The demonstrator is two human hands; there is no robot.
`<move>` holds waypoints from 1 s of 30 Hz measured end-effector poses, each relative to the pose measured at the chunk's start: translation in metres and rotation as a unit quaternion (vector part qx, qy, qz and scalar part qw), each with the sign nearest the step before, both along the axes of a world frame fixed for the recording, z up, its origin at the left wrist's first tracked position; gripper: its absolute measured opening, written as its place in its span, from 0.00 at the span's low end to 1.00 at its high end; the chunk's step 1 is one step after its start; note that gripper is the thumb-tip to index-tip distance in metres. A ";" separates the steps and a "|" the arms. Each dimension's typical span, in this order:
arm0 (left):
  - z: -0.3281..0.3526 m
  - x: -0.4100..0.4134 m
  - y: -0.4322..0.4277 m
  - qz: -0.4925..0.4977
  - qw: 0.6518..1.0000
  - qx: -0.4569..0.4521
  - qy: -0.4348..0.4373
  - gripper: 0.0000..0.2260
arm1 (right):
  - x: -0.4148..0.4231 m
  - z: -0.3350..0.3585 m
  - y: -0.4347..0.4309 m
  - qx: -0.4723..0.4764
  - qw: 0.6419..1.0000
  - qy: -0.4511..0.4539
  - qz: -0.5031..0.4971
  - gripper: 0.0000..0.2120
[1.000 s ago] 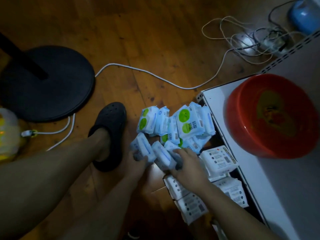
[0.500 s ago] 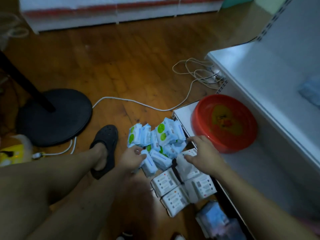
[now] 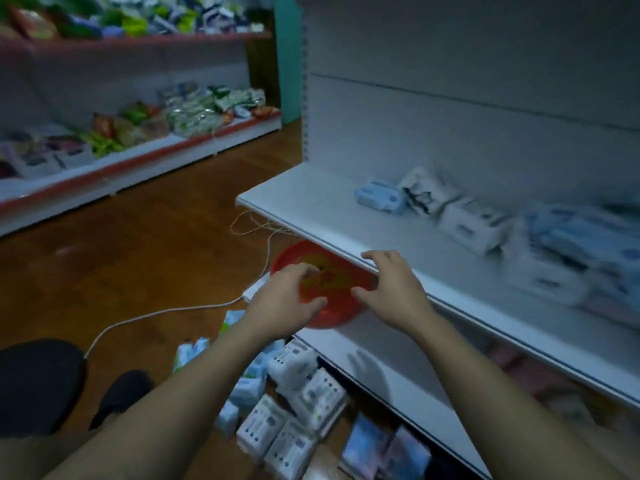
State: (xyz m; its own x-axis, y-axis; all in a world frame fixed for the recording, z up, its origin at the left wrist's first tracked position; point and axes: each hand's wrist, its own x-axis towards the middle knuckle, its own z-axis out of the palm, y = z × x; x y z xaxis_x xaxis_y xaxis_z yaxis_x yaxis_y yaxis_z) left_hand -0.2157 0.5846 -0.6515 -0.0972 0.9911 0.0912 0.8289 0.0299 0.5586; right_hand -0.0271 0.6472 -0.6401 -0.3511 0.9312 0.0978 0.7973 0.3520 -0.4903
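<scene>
While both arms extend forward, the left hand (image 3: 285, 299) and the right hand (image 3: 393, 292) hover at the red bowl (image 3: 330, 315), one on each side. The left grip is loosely curled and holds nothing. The right grip is spread, with its fingers relaxed. Contact with the bowl cannot be confirmed. The bowl sits on the bottom shelf (image 3: 381, 375), partly beneath the front edge of the upper shelf (image 3: 311, 202). White and blue packets (image 3: 311, 393) lie on the wooden floor (image 3: 156, 254) below the forearms.
</scene>
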 end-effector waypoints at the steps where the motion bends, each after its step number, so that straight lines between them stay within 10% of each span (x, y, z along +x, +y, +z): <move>1: 0.008 0.010 0.007 -0.012 1.000 0.010 0.009 0.24 | 0.014 0.006 0.001 0.006 1.000 0.004 -0.016 0.30; 15: 0.029 0.091 0.113 -0.094 0.993 0.008 0.073 0.28 | 0.136 0.035 0.022 0.034 0.985 0.034 -0.166 0.28; 30: -0.007 0.125 0.286 0.043 0.984 0.006 0.173 0.36 | 0.133 0.027 0.086 0.068 0.990 -0.033 -0.118 0.25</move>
